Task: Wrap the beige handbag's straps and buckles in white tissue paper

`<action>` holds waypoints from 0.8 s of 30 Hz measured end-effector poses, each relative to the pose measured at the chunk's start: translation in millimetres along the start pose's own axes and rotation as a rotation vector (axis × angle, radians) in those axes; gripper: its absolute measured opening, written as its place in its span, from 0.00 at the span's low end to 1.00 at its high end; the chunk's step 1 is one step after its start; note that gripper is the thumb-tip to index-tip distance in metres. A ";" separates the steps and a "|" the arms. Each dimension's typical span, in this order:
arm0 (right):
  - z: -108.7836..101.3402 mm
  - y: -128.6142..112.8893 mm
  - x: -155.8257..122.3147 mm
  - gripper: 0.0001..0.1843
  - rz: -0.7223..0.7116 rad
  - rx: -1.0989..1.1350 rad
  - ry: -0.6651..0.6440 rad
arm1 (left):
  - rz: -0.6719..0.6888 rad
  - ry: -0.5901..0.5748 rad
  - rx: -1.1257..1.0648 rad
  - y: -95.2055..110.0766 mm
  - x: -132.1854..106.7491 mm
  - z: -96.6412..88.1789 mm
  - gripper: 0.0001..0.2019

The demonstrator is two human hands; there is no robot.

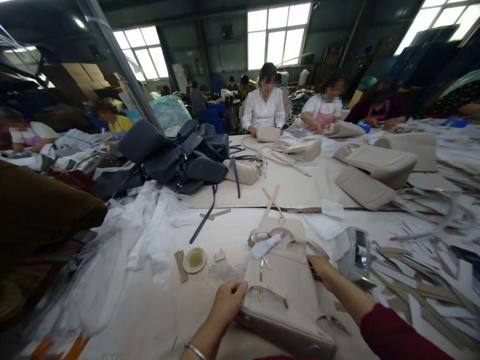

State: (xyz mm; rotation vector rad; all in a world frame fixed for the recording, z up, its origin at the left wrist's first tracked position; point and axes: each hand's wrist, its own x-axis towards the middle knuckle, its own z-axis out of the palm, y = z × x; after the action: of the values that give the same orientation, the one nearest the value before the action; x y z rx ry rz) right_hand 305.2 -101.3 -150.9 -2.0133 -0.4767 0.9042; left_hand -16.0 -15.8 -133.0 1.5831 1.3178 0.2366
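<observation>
A beige leather bag point(283, 290) lies on the white-covered table in front of me, its straps and narrow flap stretching away from me. Gold-coloured metal strips and a pale wrapped piece point(265, 246) show on its front. My left hand point(229, 299) is closed, thumb and fingers gripping the bag's left edge near the bottom. On the opposite side, my right hand point(323, 270) holds the right edge higher up, with its fingertips partly hidden. Left of the bag stands a small round dish point(194, 260) of yellowish stuff, with a brown strip point(181, 266) beside it.
Navy bags point(176, 155) are heaped at the back left, above crumpled clear plastic point(150, 240). A tape dispenser point(356, 255) stands right of my right hand, near scattered strips point(423, 290). More beige bags point(380, 165) lie farther back, where several co-workers point(264, 107) sit.
</observation>
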 end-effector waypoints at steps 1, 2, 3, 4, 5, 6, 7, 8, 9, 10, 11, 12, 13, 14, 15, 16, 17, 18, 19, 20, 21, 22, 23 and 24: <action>-4.6 -1.4 -8.1 0.11 -0.018 -0.037 0.007 | 0.012 -0.006 0.000 -0.7 -0.4 -0.9 0.22; -7.3 -3.8 -17.9 0.11 -0.066 -0.074 0.010 | 0.029 -0.011 0.001 -0.7 -0.8 -1.8 0.22; -7.0 -6.6 -29.1 0.13 -0.151 -0.119 -0.007 | 0.051 -0.014 0.005 -0.3 -1.1 -2.8 0.23; -2.8 -9.6 -41.1 0.17 -0.267 -0.170 -0.049 | 0.077 -0.017 0.011 0.6 -1.2 -3.7 0.23; 5.2 -12.2 -52.9 0.22 -0.401 -0.229 -0.112 | 0.105 -0.019 0.020 1.8 -1.0 -4.4 0.23; 17.0 -14.4 -63.5 0.28 -0.534 -0.294 -0.187 | 0.131 -0.022 0.027 3.1 -0.7 -4.8 0.23; 31.6 -16.0 -72.2 0.33 -0.639 -0.358 -0.258 | 0.154 -0.029 0.034 4.3 -0.4 -4.9 0.23; 47.7 -17.2 -78.3 0.36 -0.682 -0.410 -0.303 | 0.173 -0.037 0.047 5.3 -0.2 -4.7 0.23; 64.2 -18.1 -81.8 0.37 -0.658 -0.441 -0.316 | 0.187 -0.051 0.068 5.9 -0.3 -4.1 0.23; 79.5 -18.6 -83.1 0.34 -0.595 -0.456 -0.307 | 0.197 -0.070 0.098 6.2 -1.0 -3.1 0.23; 92.9 -18.9 -82.8 0.29 -0.526 -0.456 -0.296 | 0.206 -0.094 0.131 6.1 -2.1 -1.8 0.23; 103.6 -18.7 -81.7 0.22 -0.466 -0.441 -0.289 | 0.212 -0.124 0.162 5.6 -3.7 -0.2 0.22; 111.6 -18.2 -80.7 0.17 -0.428 -0.419 -0.292 | 0.210 -0.156 0.191 5.0 -5.6 1.5 0.22; 117.2 -17.2 -80.2 0.15 -0.413 -0.395 -0.306 | 0.205 -0.185 0.203 4.3 -7.5 3.2 0.22; 120.9 -15.9 -80.7 0.13 -0.411 -0.371 -0.329 | 0.203 -0.210 0.189 3.7 -9.1 4.9 0.21; 123.3 -14.5 -82.2 0.11 -0.402 -0.347 -0.352 | 0.202 -0.222 0.150 3.2 -10.1 6.4 0.20; 125.0 -13.2 -84.4 0.12 -0.387 -0.323 -0.370 | 0.200 -0.227 0.086 3.0 -10.4 7.8 0.19; 126.2 -12.3 -87.0 0.15 -0.372 -0.300 -0.384 | 0.184 -0.228 -0.003 3.0 -10.0 9.0 0.18; 127.2 -11.8 -90.0 0.19 -0.363 -0.278 -0.393 | 0.141 -0.224 -0.114 3.4 -8.8 10.1 0.18; 127.8 -12.0 -93.0 0.22 -0.367 -0.257 -0.402 | 0.077 -0.210 -0.235 4.2 -7.0 11.0 0.22; 127.8 -12.5 -96.0 0.24 -0.390 -0.239 -0.408 | 0.006 -0.184 -0.349 5.7 -4.8 11.9 0.26; 126.8 -13.4 -98.9 0.24 -0.431 -0.224 -0.417 | -0.054 -0.154 -0.448 8.0 -2.3 12.8 0.30; 124.5 -14.4 -101.8 0.23 -0.491 -0.216 -0.431 | -0.089 -0.125 -0.529 11.4 0.4 14.0 0.33; 120.5 -15.4 -104.2 0.21 -0.563 -0.215 -0.452 | -0.091 -0.097 -0.590 16.0 3.0 15.4 0.34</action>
State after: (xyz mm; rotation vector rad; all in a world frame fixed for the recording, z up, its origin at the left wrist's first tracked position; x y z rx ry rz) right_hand 145.9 -90.6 -139.2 -1.6984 -1.3635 0.9671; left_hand 5.6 -20.2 -128.9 1.0209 1.1079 0.4406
